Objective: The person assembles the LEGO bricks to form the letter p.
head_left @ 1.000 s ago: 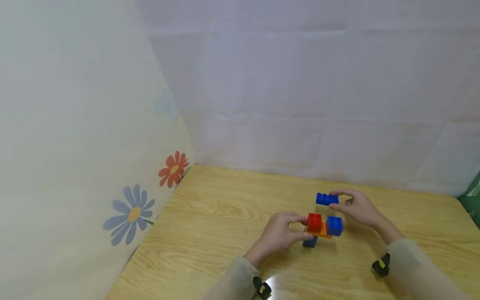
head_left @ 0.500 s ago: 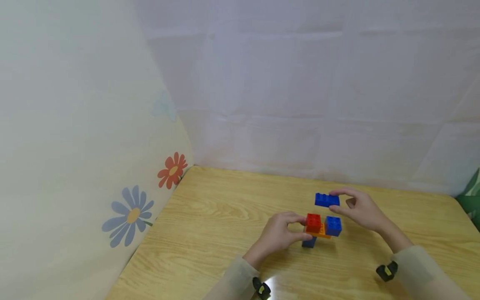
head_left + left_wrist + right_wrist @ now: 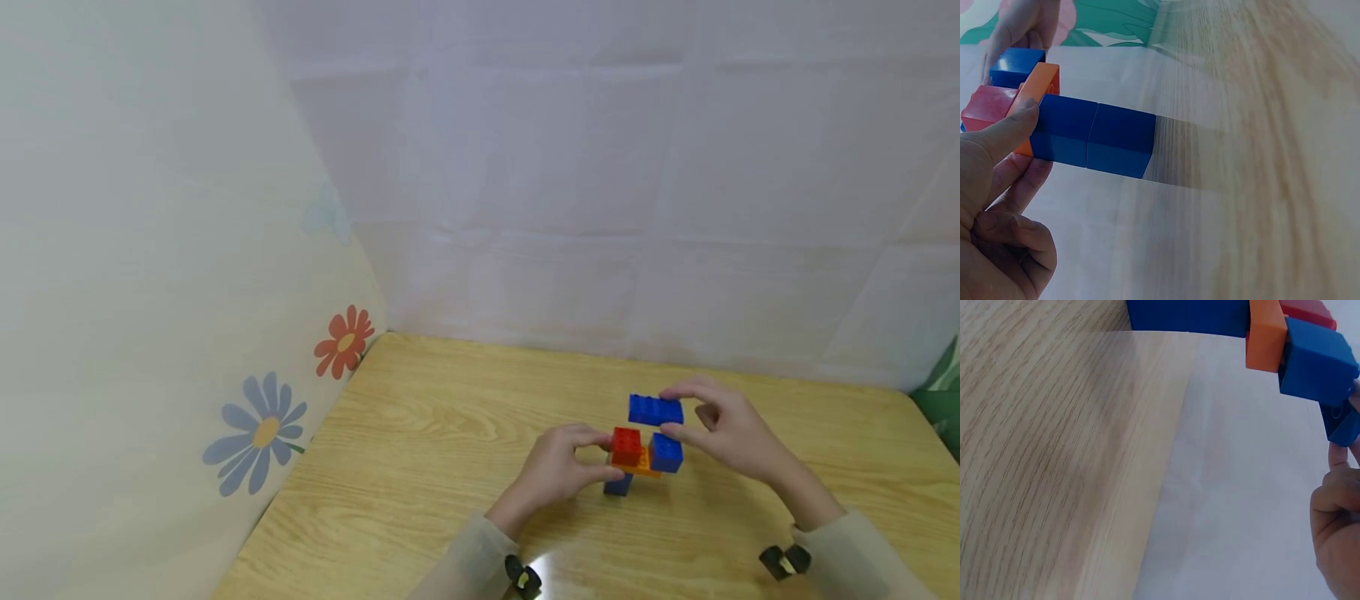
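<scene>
Two stacked blue bricks (image 3: 1091, 134) stand on the table as a column. An orange brick (image 3: 1039, 81) lies across their top, with a red brick (image 3: 627, 447) on its left end and a blue square brick (image 3: 667, 453) on its right end. My left hand (image 3: 558, 468) holds the structure at the red and orange bricks, thumb on the near side, fingers behind. Between thumb and index finger, my right hand (image 3: 731, 429) pinches a long blue brick (image 3: 651, 409) by its right end. It is just behind and above the structure; whether it touches cannot be told.
The wood-grain table (image 3: 420, 433) reaches back to a pale cloth backdrop (image 3: 525, 208). A side panel with printed flowers (image 3: 266, 432) borders the left. Both wrists wear dark straps with a camera mount (image 3: 784, 562).
My right hand has brought the long blue brick a little nearer and lower, closer to the structure. The left hand and the structure have stayed nearly still.
</scene>
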Tool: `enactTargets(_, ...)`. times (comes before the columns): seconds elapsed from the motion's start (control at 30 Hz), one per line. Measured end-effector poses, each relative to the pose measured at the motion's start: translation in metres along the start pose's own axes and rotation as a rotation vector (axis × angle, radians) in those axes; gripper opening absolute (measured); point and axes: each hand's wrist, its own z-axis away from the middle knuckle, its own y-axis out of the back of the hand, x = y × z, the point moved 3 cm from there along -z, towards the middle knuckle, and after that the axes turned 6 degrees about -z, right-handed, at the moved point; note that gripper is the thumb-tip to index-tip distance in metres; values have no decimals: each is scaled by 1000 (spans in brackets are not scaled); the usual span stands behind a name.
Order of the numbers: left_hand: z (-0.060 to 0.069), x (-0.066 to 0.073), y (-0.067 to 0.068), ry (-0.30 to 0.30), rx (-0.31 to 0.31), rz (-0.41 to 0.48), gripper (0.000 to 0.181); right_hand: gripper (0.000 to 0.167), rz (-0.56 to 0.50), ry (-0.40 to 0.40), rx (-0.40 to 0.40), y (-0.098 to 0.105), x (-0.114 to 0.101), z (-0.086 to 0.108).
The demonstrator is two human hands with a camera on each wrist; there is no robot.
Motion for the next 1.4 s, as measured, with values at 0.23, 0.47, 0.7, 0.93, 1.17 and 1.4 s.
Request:
enactTargets(0.23, 1, 1, 1, -13, 16, -8, 40, 38, -2, 60, 2, -4, -10, 4)
enactTargets(0.47, 1, 1, 0, -29, 24, -14, 37, 42, 14, 141, -15, -13, -14, 9)
enactTargets(0.7, 1, 2, 0, -42, 23, -34, 35, 44, -17, 138, -17, -17, -16, 13)
enactTargets(0.93, 1, 3, 0, -38, 20, -28, 37, 42, -44, 92, -17, -19, -18, 16)
enactTargets(1.17, 1, 2, 0, -31, 16, -14, 38, 36, -30, 32, -1, -21, -17, 18)
enactTargets(1.4, 0, -1, 0, -23, 19, -7, 38, 39, -25, 111, 39, -24, -18, 17)
